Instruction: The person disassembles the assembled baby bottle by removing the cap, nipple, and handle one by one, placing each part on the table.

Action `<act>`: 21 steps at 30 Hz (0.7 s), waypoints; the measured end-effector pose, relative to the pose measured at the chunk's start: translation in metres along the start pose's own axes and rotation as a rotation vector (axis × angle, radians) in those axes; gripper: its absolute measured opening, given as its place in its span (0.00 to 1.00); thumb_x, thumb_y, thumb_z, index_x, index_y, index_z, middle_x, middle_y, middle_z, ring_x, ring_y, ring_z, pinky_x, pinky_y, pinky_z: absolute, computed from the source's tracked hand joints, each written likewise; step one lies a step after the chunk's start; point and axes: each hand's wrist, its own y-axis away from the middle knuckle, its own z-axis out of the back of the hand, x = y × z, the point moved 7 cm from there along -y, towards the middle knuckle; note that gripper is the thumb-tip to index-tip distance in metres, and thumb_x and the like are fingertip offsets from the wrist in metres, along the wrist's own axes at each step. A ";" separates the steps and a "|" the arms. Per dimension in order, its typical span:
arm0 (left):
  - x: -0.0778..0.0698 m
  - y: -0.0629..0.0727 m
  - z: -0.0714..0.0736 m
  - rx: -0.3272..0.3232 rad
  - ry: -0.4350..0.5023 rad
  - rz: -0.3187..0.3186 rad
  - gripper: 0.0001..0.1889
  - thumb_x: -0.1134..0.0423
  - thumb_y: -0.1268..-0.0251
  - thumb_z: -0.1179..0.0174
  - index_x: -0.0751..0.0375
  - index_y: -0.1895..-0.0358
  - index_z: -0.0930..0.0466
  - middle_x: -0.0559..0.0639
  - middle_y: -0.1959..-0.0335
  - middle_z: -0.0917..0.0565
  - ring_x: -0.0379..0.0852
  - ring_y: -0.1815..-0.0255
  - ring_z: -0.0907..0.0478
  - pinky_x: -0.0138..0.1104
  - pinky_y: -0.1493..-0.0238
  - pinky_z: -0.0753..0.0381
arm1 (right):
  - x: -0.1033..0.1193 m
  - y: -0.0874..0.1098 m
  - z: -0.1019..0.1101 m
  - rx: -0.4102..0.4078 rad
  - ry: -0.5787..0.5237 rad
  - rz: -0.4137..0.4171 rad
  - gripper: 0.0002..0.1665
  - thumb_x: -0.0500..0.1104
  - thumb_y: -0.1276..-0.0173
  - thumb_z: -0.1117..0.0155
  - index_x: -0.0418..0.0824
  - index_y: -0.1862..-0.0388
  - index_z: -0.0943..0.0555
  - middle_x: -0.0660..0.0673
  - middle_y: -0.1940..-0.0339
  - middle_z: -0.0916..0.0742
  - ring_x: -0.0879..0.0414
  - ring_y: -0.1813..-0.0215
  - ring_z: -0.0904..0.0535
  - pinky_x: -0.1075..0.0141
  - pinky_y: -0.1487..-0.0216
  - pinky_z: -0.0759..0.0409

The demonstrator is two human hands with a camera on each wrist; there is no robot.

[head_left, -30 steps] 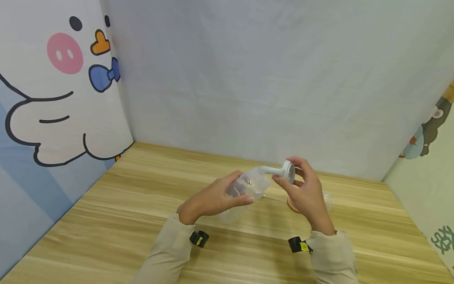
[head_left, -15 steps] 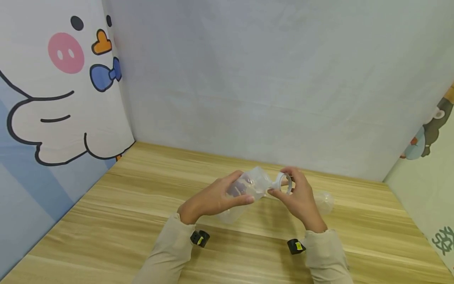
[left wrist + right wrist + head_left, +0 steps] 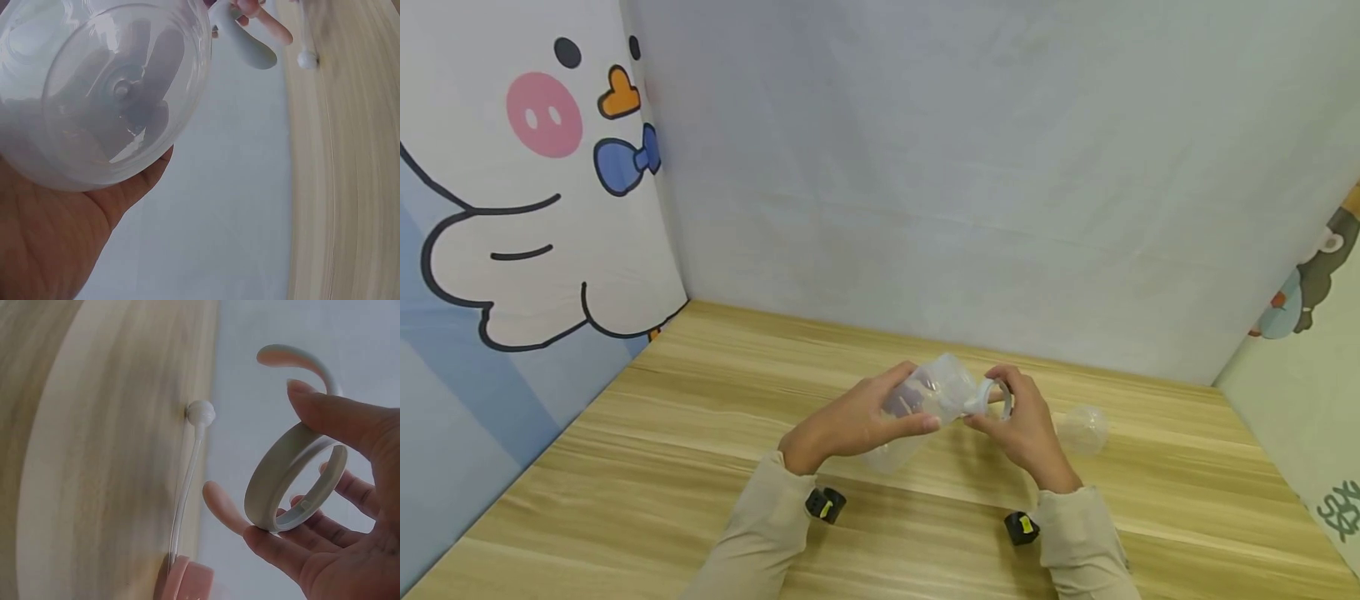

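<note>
My left hand (image 3: 865, 417) grips a clear plastic bottle (image 3: 936, 392), held tilted above the table with its upper end toward the right. The left wrist view shows its round translucent base (image 3: 125, 94). My right hand (image 3: 1026, 425) pinches a pale ring with two curved handles (image 3: 265, 481) between thumb and fingers. In the head view this ring overlaps the bottle's right end; whether they touch, I cannot tell. Below the right hand, a pink cap (image 3: 190, 580) lies on the table, with a thin straw ending in a white ball (image 3: 201, 414). The head view hides the cap.
A clear dome-shaped cover (image 3: 1084, 429) lies on the wood-grain table (image 3: 700, 417), right of my right hand. A pale cloth backdrop (image 3: 925, 183) stands behind the table, with cartoon-printed panels at both sides.
My right hand has moved left and slightly down, bringing the handled ring against or close to the bottle's end. The ring has turned, showing its opening. The left hand and bottle stay nearly still.
</note>
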 end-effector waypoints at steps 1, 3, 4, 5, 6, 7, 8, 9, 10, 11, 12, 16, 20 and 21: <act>0.000 0.000 0.000 0.000 -0.001 0.001 0.33 0.34 0.34 0.40 0.42 0.31 0.35 0.48 0.53 0.20 0.44 0.60 0.20 0.38 0.59 0.17 | 0.000 0.000 -0.001 -0.001 0.004 0.003 0.37 0.41 0.42 0.21 0.38 0.36 0.29 0.33 0.35 0.24 0.35 0.35 0.27 0.43 0.41 0.26; 0.000 0.000 0.000 0.001 -0.001 0.002 0.33 0.34 0.33 0.40 0.42 0.30 0.35 0.48 0.52 0.19 0.44 0.59 0.20 0.38 0.59 0.17 | 0.000 0.000 -0.002 -0.005 0.012 0.013 0.38 0.41 0.42 0.21 0.37 0.37 0.29 0.33 0.36 0.23 0.36 0.36 0.26 0.43 0.42 0.26; 0.000 0.000 0.000 0.002 -0.001 0.004 0.33 0.35 0.33 0.40 0.42 0.30 0.35 0.48 0.52 0.19 0.44 0.59 0.20 0.38 0.59 0.17 | 0.000 -0.001 -0.003 -0.004 0.013 0.016 0.38 0.41 0.43 0.21 0.37 0.37 0.29 0.33 0.36 0.23 0.36 0.36 0.26 0.43 0.41 0.26; 0.000 0.000 0.000 0.003 0.001 0.006 0.33 0.35 0.33 0.40 0.41 0.30 0.35 0.48 0.52 0.19 0.44 0.59 0.20 0.38 0.58 0.17 | 0.000 -0.001 -0.003 -0.003 0.014 0.020 0.38 0.41 0.43 0.20 0.37 0.36 0.29 0.33 0.36 0.23 0.36 0.36 0.26 0.43 0.41 0.26; 0.000 0.000 0.000 0.002 0.000 0.006 0.33 0.35 0.33 0.40 0.41 0.30 0.35 0.48 0.52 0.19 0.44 0.59 0.20 0.38 0.58 0.17 | 0.000 -0.001 -0.004 -0.002 0.014 0.022 0.38 0.41 0.43 0.20 0.37 0.37 0.29 0.33 0.36 0.23 0.36 0.35 0.27 0.42 0.40 0.27; 0.000 0.000 0.000 0.003 0.001 0.006 0.33 0.35 0.33 0.40 0.41 0.30 0.35 0.48 0.52 0.19 0.44 0.59 0.20 0.38 0.58 0.17 | 0.000 -0.001 -0.004 0.000 0.016 0.026 0.38 0.41 0.43 0.20 0.37 0.37 0.29 0.33 0.36 0.23 0.36 0.35 0.27 0.42 0.39 0.27; -0.001 0.000 0.000 0.003 0.002 0.004 0.32 0.35 0.33 0.40 0.42 0.31 0.35 0.48 0.52 0.19 0.44 0.59 0.20 0.38 0.58 0.17 | 0.000 -0.001 -0.004 0.002 0.015 0.028 0.38 0.41 0.43 0.20 0.37 0.37 0.29 0.33 0.36 0.23 0.36 0.35 0.27 0.41 0.39 0.27; -0.001 0.000 0.000 0.003 0.001 0.003 0.32 0.35 0.33 0.40 0.42 0.31 0.35 0.48 0.53 0.19 0.44 0.59 0.20 0.38 0.59 0.18 | 0.000 -0.001 -0.005 0.004 0.017 0.032 0.38 0.41 0.43 0.20 0.36 0.37 0.29 0.33 0.36 0.23 0.36 0.34 0.27 0.41 0.38 0.27; -0.001 0.001 0.000 0.004 0.002 0.002 0.32 0.35 0.33 0.40 0.42 0.31 0.35 0.48 0.53 0.19 0.44 0.60 0.20 0.38 0.59 0.17 | -0.001 -0.001 -0.005 0.007 0.015 0.029 0.38 0.41 0.43 0.20 0.37 0.37 0.29 0.33 0.36 0.23 0.36 0.34 0.27 0.41 0.38 0.27; -0.001 0.000 0.000 0.005 0.001 0.001 0.32 0.35 0.33 0.40 0.42 0.31 0.35 0.48 0.53 0.19 0.44 0.60 0.20 0.38 0.59 0.17 | 0.000 -0.001 -0.005 0.007 0.018 0.032 0.38 0.41 0.43 0.20 0.37 0.37 0.29 0.33 0.36 0.23 0.36 0.35 0.27 0.41 0.38 0.27; -0.001 0.000 0.000 0.005 0.001 0.000 0.32 0.35 0.33 0.40 0.42 0.31 0.35 0.48 0.53 0.19 0.44 0.60 0.20 0.38 0.59 0.17 | -0.001 0.000 -0.005 0.008 0.018 0.033 0.38 0.41 0.43 0.20 0.36 0.37 0.29 0.33 0.37 0.23 0.36 0.35 0.26 0.41 0.39 0.27; -0.001 0.000 -0.001 0.006 -0.002 0.002 0.33 0.35 0.33 0.40 0.41 0.31 0.36 0.48 0.53 0.19 0.44 0.60 0.20 0.38 0.58 0.17 | -0.003 0.000 -0.006 0.006 0.020 0.029 0.38 0.41 0.43 0.20 0.37 0.37 0.29 0.33 0.38 0.22 0.36 0.37 0.26 0.41 0.40 0.26; -0.001 0.000 -0.001 0.004 -0.004 0.005 0.32 0.35 0.33 0.40 0.42 0.31 0.35 0.48 0.54 0.19 0.44 0.60 0.20 0.38 0.59 0.17 | -0.006 0.000 -0.009 0.010 0.002 0.029 0.38 0.40 0.44 0.20 0.36 0.37 0.29 0.33 0.38 0.23 0.35 0.36 0.27 0.41 0.37 0.27; -0.001 0.000 -0.002 0.005 -0.006 0.006 0.32 0.35 0.33 0.40 0.42 0.32 0.35 0.48 0.54 0.19 0.43 0.61 0.20 0.38 0.59 0.17 | -0.007 0.000 -0.010 0.011 -0.001 0.032 0.38 0.40 0.44 0.20 0.36 0.37 0.29 0.33 0.37 0.23 0.36 0.35 0.27 0.41 0.36 0.27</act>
